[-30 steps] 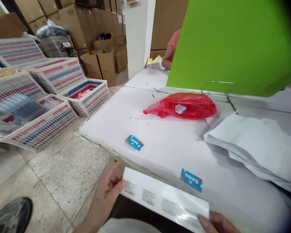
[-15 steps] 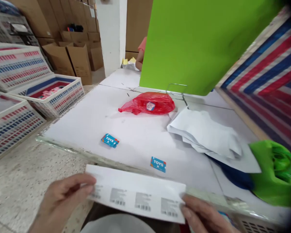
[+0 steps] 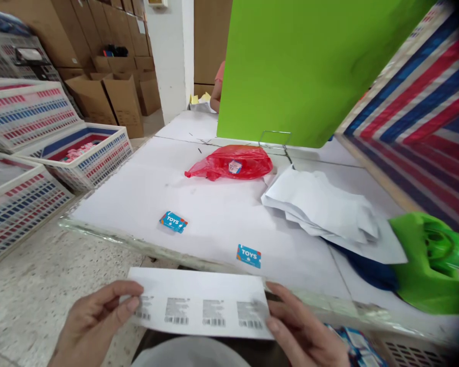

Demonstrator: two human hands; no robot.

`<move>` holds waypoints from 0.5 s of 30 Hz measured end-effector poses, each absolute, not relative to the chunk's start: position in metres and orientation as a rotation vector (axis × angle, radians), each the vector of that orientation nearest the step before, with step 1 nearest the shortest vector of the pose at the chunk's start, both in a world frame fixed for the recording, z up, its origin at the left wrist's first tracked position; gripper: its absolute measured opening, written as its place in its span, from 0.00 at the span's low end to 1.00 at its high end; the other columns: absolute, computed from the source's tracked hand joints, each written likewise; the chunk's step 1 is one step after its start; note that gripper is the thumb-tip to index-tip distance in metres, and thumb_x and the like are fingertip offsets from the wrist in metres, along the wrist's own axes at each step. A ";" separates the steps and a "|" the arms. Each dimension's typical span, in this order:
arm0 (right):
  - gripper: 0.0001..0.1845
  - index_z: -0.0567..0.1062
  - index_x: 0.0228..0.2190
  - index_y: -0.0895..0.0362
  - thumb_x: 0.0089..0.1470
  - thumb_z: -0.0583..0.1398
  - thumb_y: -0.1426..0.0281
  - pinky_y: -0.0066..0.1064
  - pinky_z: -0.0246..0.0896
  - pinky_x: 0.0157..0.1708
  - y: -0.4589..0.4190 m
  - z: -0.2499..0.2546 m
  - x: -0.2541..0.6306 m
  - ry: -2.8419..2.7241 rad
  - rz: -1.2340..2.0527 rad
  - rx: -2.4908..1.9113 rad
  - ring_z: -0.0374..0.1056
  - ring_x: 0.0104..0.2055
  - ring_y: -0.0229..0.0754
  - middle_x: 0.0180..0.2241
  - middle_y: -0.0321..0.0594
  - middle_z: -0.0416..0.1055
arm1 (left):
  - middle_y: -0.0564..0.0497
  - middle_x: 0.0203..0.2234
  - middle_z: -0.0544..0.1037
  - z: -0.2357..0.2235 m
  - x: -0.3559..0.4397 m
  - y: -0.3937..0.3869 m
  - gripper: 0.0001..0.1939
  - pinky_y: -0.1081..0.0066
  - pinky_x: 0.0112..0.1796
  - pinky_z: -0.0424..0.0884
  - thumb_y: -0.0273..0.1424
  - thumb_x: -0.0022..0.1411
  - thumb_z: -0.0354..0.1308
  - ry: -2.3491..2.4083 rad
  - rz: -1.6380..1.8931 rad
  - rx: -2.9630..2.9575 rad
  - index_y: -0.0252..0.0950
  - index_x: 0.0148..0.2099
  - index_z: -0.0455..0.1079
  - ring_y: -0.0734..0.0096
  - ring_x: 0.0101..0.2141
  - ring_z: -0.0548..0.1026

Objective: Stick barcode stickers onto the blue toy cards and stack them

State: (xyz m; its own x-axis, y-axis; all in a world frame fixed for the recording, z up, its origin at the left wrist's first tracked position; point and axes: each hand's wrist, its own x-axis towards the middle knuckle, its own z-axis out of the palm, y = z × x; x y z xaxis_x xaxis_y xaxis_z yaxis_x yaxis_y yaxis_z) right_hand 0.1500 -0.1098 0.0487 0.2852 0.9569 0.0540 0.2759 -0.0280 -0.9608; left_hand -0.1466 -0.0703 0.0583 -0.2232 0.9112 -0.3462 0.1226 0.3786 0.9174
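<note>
A white strip of barcode labels point(image 3: 199, 283) is stretched level between my hands, just off the table's near edge. My left hand point(image 3: 90, 321) pinches its left end between thumb and fingers. At the other end, my right hand point(image 3: 302, 326) has its thumb on the strip's edge, with fingers curled close by. On the table beyond lie two blue TOYS tags, one tag point(image 3: 173, 222) to the left and another tag point(image 3: 249, 256) nearer the strip. Below the strip shows a rounded white thing point(image 3: 191, 352) whose kind I cannot make out.
A red plastic bag point(image 3: 222, 162) lies mid-table point(image 3: 130, 193), with crumpled white papers point(image 3: 317, 204) to its right. Behind stands a large green board point(image 3: 290, 66). A green tape dispenser point(image 3: 428, 265) sits at right, plastic baskets point(image 3: 107, 158) at left. A person's arm point(image 3: 216, 94) shows behind.
The label strip has shifted left and turned closer to level, both hands staying at its ends. My right hand has moved left, its index finger lifting more. The view has shifted slightly.
</note>
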 end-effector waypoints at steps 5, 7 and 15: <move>0.14 0.78 0.31 0.55 0.42 0.64 0.60 0.19 0.66 0.23 -0.108 0.052 0.138 -1.139 0.792 -1.618 0.68 0.22 0.35 0.21 0.36 0.73 | 0.53 0.19 0.76 0.061 -0.141 -0.070 0.20 0.79 0.21 0.69 0.44 0.37 0.68 1.625 0.951 0.983 0.36 0.30 0.74 0.70 0.21 0.72; 0.14 0.78 0.30 0.55 0.41 0.64 0.59 0.20 0.66 0.23 -0.107 0.055 0.138 -1.152 0.782 -1.605 0.67 0.22 0.35 0.20 0.36 0.72 | 0.52 0.20 0.77 0.060 -0.141 -0.068 0.20 0.78 0.22 0.70 0.44 0.36 0.68 1.639 0.941 0.992 0.36 0.30 0.74 0.69 0.22 0.72; 0.15 0.79 0.30 0.54 0.40 0.64 0.60 0.20 0.65 0.21 -0.102 0.062 0.139 -1.174 0.723 -1.673 0.65 0.20 0.35 0.19 0.35 0.71 | 0.50 0.23 0.79 0.067 -0.143 -0.066 0.23 0.74 0.26 0.73 0.45 0.35 0.67 1.651 0.838 0.970 0.38 0.34 0.75 0.63 0.25 0.75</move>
State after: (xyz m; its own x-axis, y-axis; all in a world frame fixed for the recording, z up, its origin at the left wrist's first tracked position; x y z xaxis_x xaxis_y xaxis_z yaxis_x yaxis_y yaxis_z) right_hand 0.1388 -0.1020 0.0624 0.3679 0.9288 0.0457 0.3771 -0.1041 -0.9203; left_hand -0.1430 -0.0663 0.0670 -0.1740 0.8964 -0.4076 0.2000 0.4374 0.8767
